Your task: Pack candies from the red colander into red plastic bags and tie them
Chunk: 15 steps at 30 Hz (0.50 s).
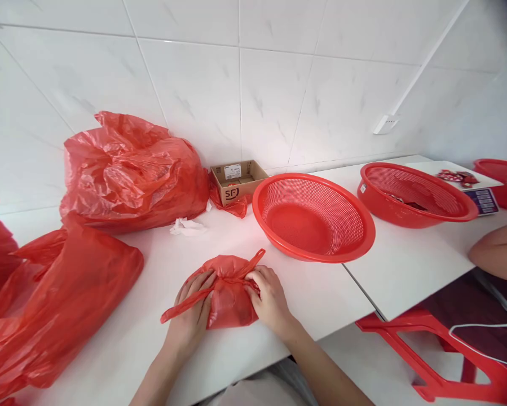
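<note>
A small filled red plastic bag (232, 307) lies on the white table in front of me, gathered at the middle with two twisted handles sticking out to the left and the upper right. My left hand (193, 307) curves round the bag's left side, one handle crossing over its fingers. On the right side, my right hand (269, 296) is closed with thumb and fingers on the bag beside the gathered plastic. What the bag contains does not show clearly.
Beyond the bag stands a red mesh basket (308, 223); another basket (418, 197) holds some packets. Large red bags (130, 180) and a cardboard box (238, 180) line the wall. A crumpled tissue (188, 226) lies nearby. Another person's arm (501, 251) rests at right, above a red stool (443, 349).
</note>
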{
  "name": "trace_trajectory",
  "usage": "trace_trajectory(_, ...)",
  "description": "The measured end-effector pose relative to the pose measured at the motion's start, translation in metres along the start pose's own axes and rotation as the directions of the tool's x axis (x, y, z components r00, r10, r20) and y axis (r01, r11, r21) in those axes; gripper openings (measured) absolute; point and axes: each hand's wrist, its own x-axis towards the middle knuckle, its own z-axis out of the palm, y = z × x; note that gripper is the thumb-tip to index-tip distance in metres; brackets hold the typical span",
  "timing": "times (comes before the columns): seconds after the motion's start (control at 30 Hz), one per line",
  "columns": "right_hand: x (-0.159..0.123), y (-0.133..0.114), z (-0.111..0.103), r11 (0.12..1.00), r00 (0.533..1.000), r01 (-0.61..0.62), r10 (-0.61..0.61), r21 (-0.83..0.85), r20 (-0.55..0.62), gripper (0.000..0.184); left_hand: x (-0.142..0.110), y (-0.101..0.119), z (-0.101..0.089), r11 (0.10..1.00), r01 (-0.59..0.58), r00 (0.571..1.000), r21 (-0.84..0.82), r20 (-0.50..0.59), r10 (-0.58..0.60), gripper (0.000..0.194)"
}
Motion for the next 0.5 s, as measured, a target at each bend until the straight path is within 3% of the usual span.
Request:
trace_trajectory(0.27, 0.005, 0.001, -0.004, 0.992, 0.996, -0.084, 0.081, 0.09, 0.033, 0.021, -0.002, -0.001, 0.013, 0.996, 0.065, 0.997, 0.067, -0.048, -0.062, 0.044)
trace_trajectory(0.4, 0.018, -0.004, -0.01, 0.956, 0.975, -0.217, 0.204, 0.198, 0.086, 0.026, -0.01, 0.014, 0.003, 0.998, 0.063, 0.997, 0.022, -0.046, -0.062, 0.04)
trace_trajectory(0.5, 0.033, -0.009, -0.01, 0.934, 0.965, -0.252, 0.222, 0.255, 0.14, 0.034, -0.019, 0.03, -0.009, 0.999, 0.006, 0.994, -0.044, -0.111, -0.01, 0.039)
